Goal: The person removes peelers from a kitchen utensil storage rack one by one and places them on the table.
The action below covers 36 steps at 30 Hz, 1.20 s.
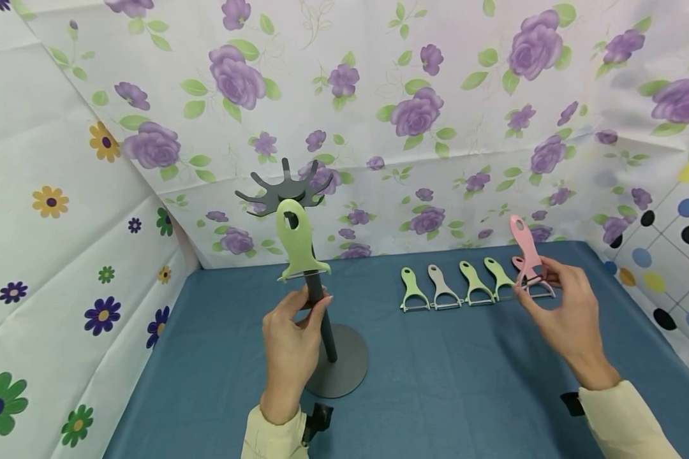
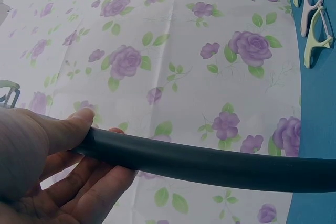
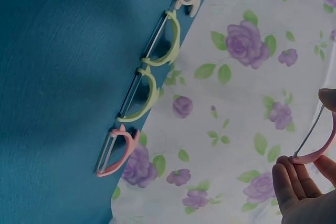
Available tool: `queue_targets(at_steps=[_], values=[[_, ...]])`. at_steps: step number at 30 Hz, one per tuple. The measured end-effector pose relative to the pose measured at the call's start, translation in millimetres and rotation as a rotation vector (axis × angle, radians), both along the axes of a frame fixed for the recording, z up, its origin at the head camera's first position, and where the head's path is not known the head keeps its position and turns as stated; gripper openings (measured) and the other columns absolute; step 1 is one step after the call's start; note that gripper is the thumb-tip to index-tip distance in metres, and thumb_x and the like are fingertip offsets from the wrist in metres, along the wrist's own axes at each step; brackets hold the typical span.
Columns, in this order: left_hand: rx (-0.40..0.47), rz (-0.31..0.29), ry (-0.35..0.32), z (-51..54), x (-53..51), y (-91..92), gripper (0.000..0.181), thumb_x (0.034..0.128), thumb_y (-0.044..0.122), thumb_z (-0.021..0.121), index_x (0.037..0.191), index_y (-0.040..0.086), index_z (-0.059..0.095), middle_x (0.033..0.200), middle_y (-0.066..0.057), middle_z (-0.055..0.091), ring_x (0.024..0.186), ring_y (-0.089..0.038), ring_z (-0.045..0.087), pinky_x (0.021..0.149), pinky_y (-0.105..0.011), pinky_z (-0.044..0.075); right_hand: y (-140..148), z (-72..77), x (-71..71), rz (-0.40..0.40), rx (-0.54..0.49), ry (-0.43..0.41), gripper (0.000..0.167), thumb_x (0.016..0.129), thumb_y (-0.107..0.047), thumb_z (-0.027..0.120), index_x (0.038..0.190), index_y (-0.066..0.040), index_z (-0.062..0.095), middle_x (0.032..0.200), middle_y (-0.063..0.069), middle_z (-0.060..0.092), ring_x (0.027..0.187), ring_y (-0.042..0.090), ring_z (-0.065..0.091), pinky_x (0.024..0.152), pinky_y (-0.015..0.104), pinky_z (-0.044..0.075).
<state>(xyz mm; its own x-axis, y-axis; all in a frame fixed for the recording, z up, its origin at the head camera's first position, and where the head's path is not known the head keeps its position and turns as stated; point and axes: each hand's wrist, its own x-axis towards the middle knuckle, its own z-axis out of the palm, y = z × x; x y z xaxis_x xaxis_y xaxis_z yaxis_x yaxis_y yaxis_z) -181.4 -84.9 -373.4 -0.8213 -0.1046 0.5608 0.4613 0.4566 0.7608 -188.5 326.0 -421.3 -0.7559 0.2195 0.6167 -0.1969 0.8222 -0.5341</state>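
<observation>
My left hand (image 1: 293,347) grips the upright pole (image 1: 328,338) of a dark grey hook stand; the left wrist view shows thumb and fingers around the pole (image 2: 220,162). From a front hook of the stand's hook ring (image 1: 284,191) hangs a light green peeler (image 1: 298,245), blade downward. At the right, my right hand (image 1: 571,312) pinches a pink peeler (image 1: 525,242) at its blade end, handle pointing up, raised off the table. Thumb and fingers hold its two blade arms in the right wrist view. Behind it lies another pink peeler (image 3: 132,150), partly hidden in the head view.
In a row along the table's back lie a green peeler (image 1: 411,287), a pale one (image 1: 439,285) and two more green ones (image 1: 472,280). The stand's round base (image 1: 347,376) rests on the blue cloth (image 1: 436,395). Flowered sheets (image 1: 367,76) hang behind.
</observation>
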Motion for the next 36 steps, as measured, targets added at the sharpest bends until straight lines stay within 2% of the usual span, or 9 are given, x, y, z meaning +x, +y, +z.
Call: queue_targets(at_steps=[9, 14, 31, 36], values=[[0.007, -0.006, -0.002, -0.9, 0.0, -0.3, 0.019, 0.0925, 0.017, 0.076, 0.110, 0.010, 0.079, 0.097, -0.009, 0.077, 0.090, -0.024, 0.077, 0.073, -0.031, 0.065, 7.5, -5.2, -1.5, -0.010, -0.009, -0.049, 0.071, 0.082, -0.014, 0.086, 0.144, 0.000, 0.053, 0.123, 0.025, 0.056, 0.106, 0.039, 0.056, 0.086, 0.052, 0.042], [0.002, -0.003, -0.011, -1.4, 0.3, -0.3, 0.019, 0.0927, 0.017, 0.076, 0.111, 0.010, 0.079, 0.097, -0.009, 0.077, 0.090, -0.024, 0.077, 0.072, -0.031, 0.065, 13.0, -9.9, -3.2, -0.016, -0.013, -0.065, 0.072, 0.082, -0.013, 0.085, 0.145, 0.001, 0.052, 0.124, 0.026, 0.054, 0.106, 0.041, 0.054, 0.087, 0.057, 0.042], [-0.001, -0.001, -0.027, 0.4, 0.1, 0.3, 0.019, 0.0931, 0.017, 0.076, 0.110, 0.010, 0.079, 0.098, -0.009, 0.077, 0.088, -0.024, 0.077, 0.072, -0.031, 0.066, 25.4, -12.3, -7.3, -0.043, -0.015, -0.146, 0.071, 0.090, -0.026, 0.080, 0.148, -0.001, 0.048, 0.126, 0.028, 0.052, 0.110, 0.044, 0.052, 0.087, 0.063, 0.042], [0.001, 0.001, -0.036, 1.0, 0.5, 0.2, 0.019, 0.0930, 0.017, 0.076, 0.110, 0.011, 0.079, 0.097, -0.009, 0.077, 0.089, -0.024, 0.077, 0.072, -0.031, 0.066, 30.5, -15.0, -9.6, -0.054, -0.010, -0.157, 0.070, 0.091, -0.025, 0.079, 0.149, 0.000, 0.048, 0.127, 0.029, 0.052, 0.110, 0.045, 0.052, 0.086, 0.063, 0.043]])
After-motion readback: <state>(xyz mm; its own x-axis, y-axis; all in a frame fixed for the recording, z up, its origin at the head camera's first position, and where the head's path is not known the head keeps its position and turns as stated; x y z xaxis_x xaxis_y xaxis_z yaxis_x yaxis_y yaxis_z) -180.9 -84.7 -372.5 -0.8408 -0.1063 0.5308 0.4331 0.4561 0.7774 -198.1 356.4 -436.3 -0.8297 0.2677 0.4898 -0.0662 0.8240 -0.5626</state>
